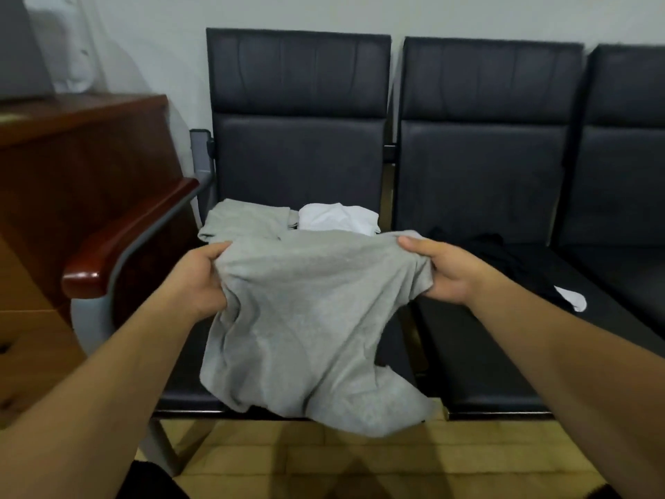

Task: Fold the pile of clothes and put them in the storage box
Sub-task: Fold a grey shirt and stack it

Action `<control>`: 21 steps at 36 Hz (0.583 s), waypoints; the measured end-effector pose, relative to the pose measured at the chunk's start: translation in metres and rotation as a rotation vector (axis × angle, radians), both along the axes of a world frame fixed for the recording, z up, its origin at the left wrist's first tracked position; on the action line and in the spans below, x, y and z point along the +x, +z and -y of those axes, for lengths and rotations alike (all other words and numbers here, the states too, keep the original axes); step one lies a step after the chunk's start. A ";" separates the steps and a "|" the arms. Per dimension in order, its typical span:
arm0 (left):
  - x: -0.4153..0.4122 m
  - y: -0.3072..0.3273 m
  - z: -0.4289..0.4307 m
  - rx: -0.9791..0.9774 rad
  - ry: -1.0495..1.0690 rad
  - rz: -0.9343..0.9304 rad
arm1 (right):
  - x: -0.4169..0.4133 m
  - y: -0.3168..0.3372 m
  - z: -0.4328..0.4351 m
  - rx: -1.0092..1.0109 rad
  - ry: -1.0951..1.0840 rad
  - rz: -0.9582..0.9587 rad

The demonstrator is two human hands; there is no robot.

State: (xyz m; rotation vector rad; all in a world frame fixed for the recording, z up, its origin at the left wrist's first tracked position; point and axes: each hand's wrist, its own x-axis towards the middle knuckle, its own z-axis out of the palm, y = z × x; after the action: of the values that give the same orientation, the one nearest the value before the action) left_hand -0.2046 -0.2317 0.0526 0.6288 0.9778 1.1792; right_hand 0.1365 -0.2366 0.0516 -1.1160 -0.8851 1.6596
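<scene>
Both forearms come in bare from the bottom corners and meet the grey shirt (306, 318) out in front of me. My left grip (201, 279) is clamped on the shirt's upper left edge, thumb on top and fingers curled under the cloth. My right grip (442, 271) is clamped the same way on the upper right edge. The shirt is stretched between the two, rumpled, and the rest hangs below them. Its lower end droops past the front edge of the dark seat surface (295, 163) and shows against the tiled floor (288, 455). I cannot tell whether it touches the seat.

Beyond my left grip, near the backrest of the same seat, a second grey garment (244, 219) lies flat. A white garment (338, 217) sits just beside it, to the right, and the two touch. To the right of my right grip, on the next seat, a black garment (503, 257) lies spread out with a small white piece (572, 298) at its near edge.

Left of my left grip runs a wooden armrest (118, 239), and beyond that stands a reddish wooden cabinet (72, 167). Further left, a tan cardboard-like shape (28, 336) meets the edge of view; I cannot tell whether it is a box.
</scene>
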 end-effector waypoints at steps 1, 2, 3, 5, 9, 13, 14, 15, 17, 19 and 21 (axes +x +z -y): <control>0.002 0.013 0.003 0.040 0.017 0.031 | 0.002 0.009 0.003 0.024 -0.019 -0.048; 0.004 0.027 0.006 0.073 0.044 0.063 | 0.003 0.020 0.005 0.045 -0.039 -0.082; 0.006 0.043 0.008 0.102 0.062 0.084 | 0.004 0.031 0.007 0.066 -0.054 -0.110; 0.006 0.072 0.007 0.165 0.100 0.073 | 0.004 0.054 0.011 0.104 -0.091 -0.155; 0.009 0.119 0.007 0.262 0.138 0.002 | 0.002 0.097 0.022 0.206 -0.166 -0.274; 0.012 0.143 0.005 0.304 0.149 -0.044 | -0.006 0.116 0.033 0.267 -0.086 -0.392; 0.013 0.147 0.006 0.312 0.158 -0.042 | -0.009 0.117 0.035 0.256 -0.069 -0.349; 0.012 0.150 0.005 0.313 0.175 -0.044 | -0.010 0.118 0.035 0.235 -0.071 -0.294; 0.009 0.154 0.006 0.317 0.203 -0.041 | -0.009 0.120 0.035 0.197 -0.118 -0.222; 0.005 0.157 0.007 0.316 0.226 -0.041 | -0.003 0.123 0.034 0.194 -0.179 -0.234; 0.003 0.157 0.011 0.301 0.247 -0.040 | 0.004 0.125 0.032 0.207 -0.207 -0.263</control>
State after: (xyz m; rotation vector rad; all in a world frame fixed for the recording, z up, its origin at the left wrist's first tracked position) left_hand -0.2019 -0.2429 0.2093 0.7872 0.9376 1.5559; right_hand 0.1407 -0.2686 0.1761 -0.7982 -0.7272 1.4658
